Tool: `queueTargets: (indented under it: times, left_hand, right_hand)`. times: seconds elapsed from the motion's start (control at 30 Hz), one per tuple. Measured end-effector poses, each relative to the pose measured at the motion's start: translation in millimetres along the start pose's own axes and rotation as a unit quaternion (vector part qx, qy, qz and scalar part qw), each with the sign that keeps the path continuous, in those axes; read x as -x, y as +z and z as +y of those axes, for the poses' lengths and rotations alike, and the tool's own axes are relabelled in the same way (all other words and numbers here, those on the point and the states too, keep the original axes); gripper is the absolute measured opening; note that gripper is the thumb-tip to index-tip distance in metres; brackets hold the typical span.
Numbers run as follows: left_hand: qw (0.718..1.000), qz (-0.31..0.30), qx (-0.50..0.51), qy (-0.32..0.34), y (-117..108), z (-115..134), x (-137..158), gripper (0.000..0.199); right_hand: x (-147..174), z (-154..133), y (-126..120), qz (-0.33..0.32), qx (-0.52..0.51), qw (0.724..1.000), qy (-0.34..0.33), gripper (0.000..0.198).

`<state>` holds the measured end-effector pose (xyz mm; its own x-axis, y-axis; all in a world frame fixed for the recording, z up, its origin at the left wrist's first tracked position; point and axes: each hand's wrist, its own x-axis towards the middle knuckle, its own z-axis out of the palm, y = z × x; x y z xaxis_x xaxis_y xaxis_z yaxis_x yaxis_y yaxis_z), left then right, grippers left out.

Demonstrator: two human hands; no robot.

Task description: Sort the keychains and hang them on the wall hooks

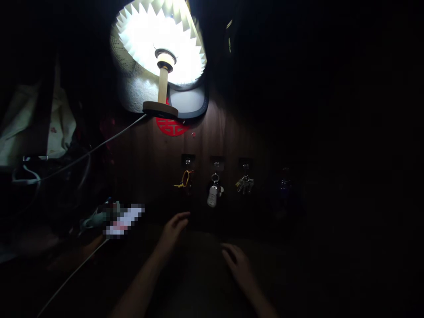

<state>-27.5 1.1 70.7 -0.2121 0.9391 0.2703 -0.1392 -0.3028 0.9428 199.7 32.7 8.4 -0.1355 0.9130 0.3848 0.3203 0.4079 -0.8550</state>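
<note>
Our left hand and right hand are hovering apart, fingers parted, seemingly empty; the fob is hanging at the left's two o'clock; dimness could be causing us to knock it.

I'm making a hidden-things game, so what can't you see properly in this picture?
All in the head view:
- Red cut-out: upper part hidden by the lamp.
- Lampshade: top cut off by the upper edge.
- Pale patch: masked by coarse squares.
- Bunch of keys: too small and dim to count.
- Left hand and right hand: finger details lost in darkness.
</note>
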Motion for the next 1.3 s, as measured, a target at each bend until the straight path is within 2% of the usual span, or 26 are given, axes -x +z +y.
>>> queueTargets:
  times: [0.07, 0.13, 0.17, 0.3, 0.43, 0.5, 0.6, 0.77, 0.83, 0.93, 1.0, 1.07, 1.2, 1.3]
  left_hand:
    - [0.984, 0.098, -0.103, 0.109, 4, 18, -24, 0.024]
    - [0.944, 0.182, -0.201, 0.185, 8, 34, -49, 0.029]
    - [0.922, 0.213, -0.254, 0.201, 11, 41, -60, 0.036]
    - [0.853, 0.266, -0.413, 0.174, 32, 56, -94, 0.057]
    - [0.831, 0.326, -0.441, 0.099, 51, 58, -107, 0.044]
    - [0.827, 0.331, -0.448, 0.081, 53, 58, -109, 0.033]
    - [0.825, 0.298, -0.472, 0.086, 46, 61, -112, 0.023]
    - [0.87, 0.177, -0.455, 0.073, 24, 67, -118, 0.017]
    - [0.878, 0.149, -0.448, 0.08, 18, 69, -120, 0.016]
    - [0.88, 0.124, -0.449, 0.095, 15, 70, -124, 0.014]
    - [0.881, 0.107, -0.449, 0.102, 13, 71, -126, 0.012]
    - [0.884, 0.096, -0.446, 0.106, 11, 71, -126, 0.011]
    - [0.894, 0.092, -0.426, 0.102, 9, 74, -128, 0.011]
    - [0.908, 0.109, -0.392, 0.103, 11, 84, -134, 0.02]
  right_hand:
    - [1, 9, 8, -0.016, 0.078, 0.997, -0.024, 0.031]
    - [3, 16, 14, -0.038, 0.12, 0.992, -0.03, 0.031]
    - [3, 19, 16, -0.048, 0.133, 0.989, -0.035, 0.03]
    - [7, 23, 19, -0.06, 0.136, 0.987, -0.061, 0.027]
    - [8, 14, 19, -0.036, 0.098, 0.991, -0.08, 0.028]
    - [4, 0, 17, -0.028, 0.078, 0.991, -0.104, 0.028]
    - [-12, -38, 11, -0.016, 0.068, 0.986, -0.149, 0.028]
    - [-66, -130, 3, -0.031, 0.174, 0.958, -0.228, 0.04]
    - [-91, -164, 4, -0.035, 0.28, 0.935, -0.214, 0.048]
    - [-124, -199, 13, -0.048, 0.43, 0.874, -0.219, 0.055]
    - [-140, -212, 19, -0.052, 0.499, 0.836, -0.222, 0.055]
    - [-151, -217, 24, -0.06, 0.541, 0.811, -0.217, 0.054]
    - [-159, -217, 26, -0.052, 0.579, 0.783, -0.222, 0.05]
    - [-159, -216, 28, -0.05, 0.591, 0.772, -0.227, 0.049]
